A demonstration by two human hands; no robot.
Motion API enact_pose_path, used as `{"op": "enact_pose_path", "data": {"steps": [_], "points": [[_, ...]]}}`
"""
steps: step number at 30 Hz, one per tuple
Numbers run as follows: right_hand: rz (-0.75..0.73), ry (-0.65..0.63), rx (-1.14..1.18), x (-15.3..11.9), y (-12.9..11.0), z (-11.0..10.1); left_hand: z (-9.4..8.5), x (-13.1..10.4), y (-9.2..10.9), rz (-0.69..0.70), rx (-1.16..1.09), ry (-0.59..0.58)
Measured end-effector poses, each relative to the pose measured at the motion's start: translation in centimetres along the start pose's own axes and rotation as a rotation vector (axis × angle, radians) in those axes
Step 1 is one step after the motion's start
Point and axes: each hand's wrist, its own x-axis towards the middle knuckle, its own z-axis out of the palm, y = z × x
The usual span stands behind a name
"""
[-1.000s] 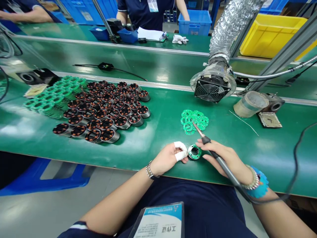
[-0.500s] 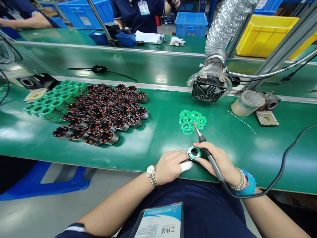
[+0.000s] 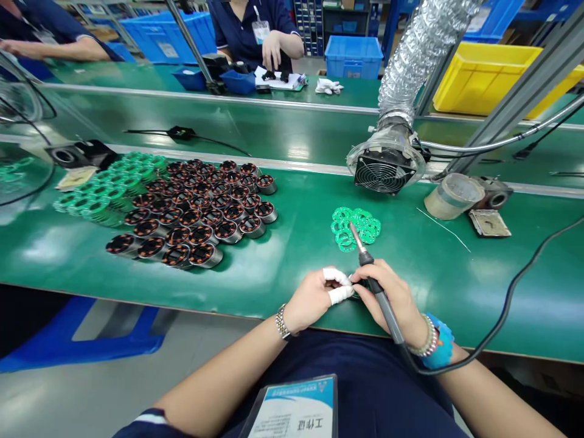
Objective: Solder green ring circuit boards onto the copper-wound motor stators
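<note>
My left hand (image 3: 314, 298), with white coverings on the thumb and forefinger, pinches at the edge of a small motor stator (image 3: 360, 283) topped by a green ring board. Fingers of both hands hide most of that part. A soldering iron (image 3: 367, 258) lies across my right hand (image 3: 396, 299), its tip pointing up and away from me. The right thumb and fingertips also touch the stator. Just beyond the iron's tip is a loose pile of green ring circuit boards (image 3: 367, 226).
Rows of motor stators (image 3: 205, 254) and stacked green boards (image 3: 103, 210) stand left. A fan (image 3: 385, 173) on a foil duct hangs ahead. To the right are a round tub (image 3: 454, 198), a sponge tray (image 3: 490, 223), solder wire (image 3: 442, 228) and the iron's cord (image 3: 513, 292). Co-workers are opposite.
My left fingers have moved from beside the stator to a thumb-and-forefinger pinch at its edge, covering more of it. The soldering iron has shifted slightly left. A co-worker's hand now reaches over the papers.
</note>
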Motion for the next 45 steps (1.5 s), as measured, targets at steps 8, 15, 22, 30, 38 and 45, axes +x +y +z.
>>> {"op": "enact_pose_path", "data": {"steps": [8, 15, 22, 30, 38, 45], "points": [[0.012, -0.003, -0.050, -0.2, -0.4, 0.8, -0.3, -0.3, 0.0, -0.017, -0.089, -0.064], [0.096, 0.088, -0.026, -1.4, -1.3, -1.3, -0.5, -0.1, -0.3, -0.090, -0.079, -0.066], [-0.002, 0.028, 0.045, -2.6, -2.1, -4.3, -0.5, -0.1, -0.6, -0.086, 0.007, -0.047], [0.074, -0.019, 0.114, -2.6, -2.6, -4.6, -0.6, -0.1, -0.5, -0.086, 0.025, -0.039], [0.096, -0.033, 0.127, -2.7, -2.4, -4.6, -0.5, -0.2, -0.4, -0.075, 0.016, -0.035], [0.090, -0.044, 0.120, -2.7, -2.3, -4.6, -0.5, -0.2, -0.4, -0.063, 0.016, -0.032]]}}
